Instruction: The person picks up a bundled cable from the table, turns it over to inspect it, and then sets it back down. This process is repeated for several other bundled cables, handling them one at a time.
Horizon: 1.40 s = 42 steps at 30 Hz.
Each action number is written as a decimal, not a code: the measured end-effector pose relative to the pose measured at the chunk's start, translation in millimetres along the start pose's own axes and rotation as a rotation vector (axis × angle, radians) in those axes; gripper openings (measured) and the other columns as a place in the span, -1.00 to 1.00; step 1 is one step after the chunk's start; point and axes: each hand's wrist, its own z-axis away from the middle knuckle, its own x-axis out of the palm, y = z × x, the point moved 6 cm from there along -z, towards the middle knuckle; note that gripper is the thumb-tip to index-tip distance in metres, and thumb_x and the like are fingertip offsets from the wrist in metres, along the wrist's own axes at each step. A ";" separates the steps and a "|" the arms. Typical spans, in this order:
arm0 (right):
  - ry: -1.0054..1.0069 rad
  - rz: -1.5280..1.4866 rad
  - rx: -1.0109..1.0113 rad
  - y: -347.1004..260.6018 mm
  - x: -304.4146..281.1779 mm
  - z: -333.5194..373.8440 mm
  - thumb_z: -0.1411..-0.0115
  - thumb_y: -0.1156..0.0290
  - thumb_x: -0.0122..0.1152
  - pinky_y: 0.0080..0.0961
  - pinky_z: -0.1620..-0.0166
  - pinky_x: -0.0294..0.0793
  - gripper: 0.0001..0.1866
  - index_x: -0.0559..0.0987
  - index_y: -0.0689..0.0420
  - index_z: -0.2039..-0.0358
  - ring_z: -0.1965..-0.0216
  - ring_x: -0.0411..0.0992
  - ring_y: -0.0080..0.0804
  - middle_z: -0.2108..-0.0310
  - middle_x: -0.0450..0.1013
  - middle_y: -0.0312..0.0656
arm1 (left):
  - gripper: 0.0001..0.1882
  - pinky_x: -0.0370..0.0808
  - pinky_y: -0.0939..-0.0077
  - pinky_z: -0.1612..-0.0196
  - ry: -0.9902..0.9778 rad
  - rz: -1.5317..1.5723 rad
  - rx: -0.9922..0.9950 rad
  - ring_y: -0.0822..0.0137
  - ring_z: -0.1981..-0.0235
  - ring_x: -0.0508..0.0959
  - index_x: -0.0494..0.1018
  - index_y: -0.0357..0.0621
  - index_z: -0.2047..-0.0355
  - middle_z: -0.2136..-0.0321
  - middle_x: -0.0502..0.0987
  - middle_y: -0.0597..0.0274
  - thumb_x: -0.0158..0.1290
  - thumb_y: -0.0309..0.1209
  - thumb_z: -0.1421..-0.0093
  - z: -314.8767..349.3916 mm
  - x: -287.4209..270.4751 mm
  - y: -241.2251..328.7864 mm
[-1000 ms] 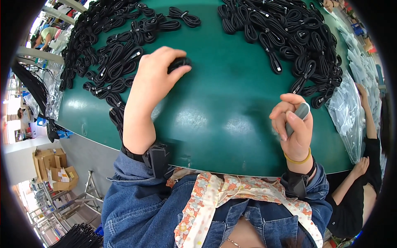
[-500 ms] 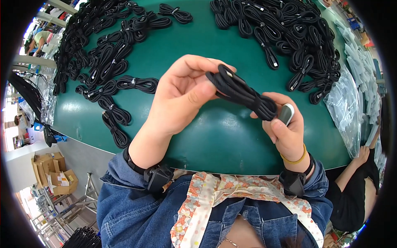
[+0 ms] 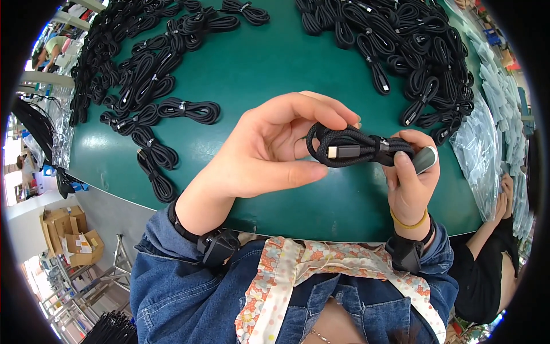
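A black braided cable (image 3: 369, 150), coiled and tied round its middle, is held level above the green table. Its metal-tipped plug now faces up on the coil's left part. My right hand (image 3: 413, 178) grips the coil's right end between thumb and fingers. Also in that hand is a small dark grey-green piece with a white edge (image 3: 425, 160), whose kind I cannot make out. Around the coil's left end curves my left hand (image 3: 258, 149), fingertips at the upper edge and thumb at the lower edge.
Many tied black cables (image 3: 146, 74) cover the green table's (image 3: 269, 69) left side, and another heap (image 3: 418, 51) lies at the far right. Clear plastic bags (image 3: 478, 155) line the right edge. A co-worker's arm (image 3: 487, 229) shows at right. Cardboard boxes (image 3: 80, 246) stand lower left.
The coil has been turned from a slant to nearly level, moved slightly right, and its plug now shows. My left fingers have opened wider around its end.
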 end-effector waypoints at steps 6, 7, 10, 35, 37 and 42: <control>-0.020 0.019 -0.084 -0.2 -4.6 1.8 0.00 0.47 -0.01 -0.79 0.66 0.05 -0.66 0.28 0.30 0.19 0.75 0.07 -0.71 0.40 0.32 -0.13 | -0.62 0.35 0.36 0.08 0.134 -0.003 -0.040 0.14 0.13 0.36 0.23 -0.31 0.23 0.18 0.26 -0.12 -0.01 -0.66 0.12 0.2 -0.6 -0.9; -0.020 0.019 -0.084 0.1 -4.3 1.7 0.00 0.47 -0.01 -0.79 0.66 0.05 -0.66 0.28 0.30 0.19 0.75 0.07 -0.71 0.40 0.32 -0.13 | -0.68 0.40 0.40 0.15 0.227 -0.043 -0.054 0.19 0.20 0.41 0.24 -0.32 0.24 0.23 0.31 -0.08 -0.02 -0.61 0.06 0.6 -2.4 -0.2; -0.088 0.023 -0.096 -0.3 3.4 0.1 0.00 0.36 0.02 -0.78 0.66 0.08 -0.61 0.28 0.35 0.20 0.75 0.11 -0.69 0.43 0.33 -0.12 | -0.77 0.45 0.52 0.32 0.331 -0.066 -0.167 0.30 0.38 0.47 0.27 -0.32 0.29 0.35 0.39 0.02 -0.05 -0.50 -0.03 3.3 -15.0 -2.9; 0.011 -0.364 0.159 0.2 -1.5 -20.8 -0.12 0.35 -0.13 -0.78 0.69 0.04 -0.65 0.29 0.26 0.11 0.82 0.05 -0.74 0.36 0.39 -0.06 | -0.67 0.31 0.33 0.20 0.070 -2.195 -0.234 0.06 0.30 0.34 0.34 -0.16 0.21 0.36 0.37 0.08 -0.10 -0.51 0.07 52.6 -106.6 66.5; 0.187 -0.459 0.037 -9.6 -12.5 -22.8 -0.13 0.36 -0.16 -0.78 0.68 0.02 -0.64 0.26 0.24 0.07 0.83 0.01 -0.74 0.28 0.39 -0.02 | -0.66 0.31 0.33 0.20 0.159 -2.021 -0.293 0.06 0.30 0.34 0.34 -0.15 0.22 0.36 0.37 0.08 -0.10 -0.53 0.09 48.9 -110.8 62.1; -0.030 -0.429 0.089 2.5 -2.6 -15.1 -0.13 0.41 -0.18 -0.78 0.66 0.03 -0.67 0.28 0.22 0.09 0.82 0.02 -0.73 0.20 0.37 0.00 | -0.60 0.29 0.46 0.16 0.040 -1.650 -0.398 0.14 0.22 0.31 0.33 -0.18 0.23 0.29 0.33 0.12 -0.07 -0.65 0.19 21.3 -67.7 24.5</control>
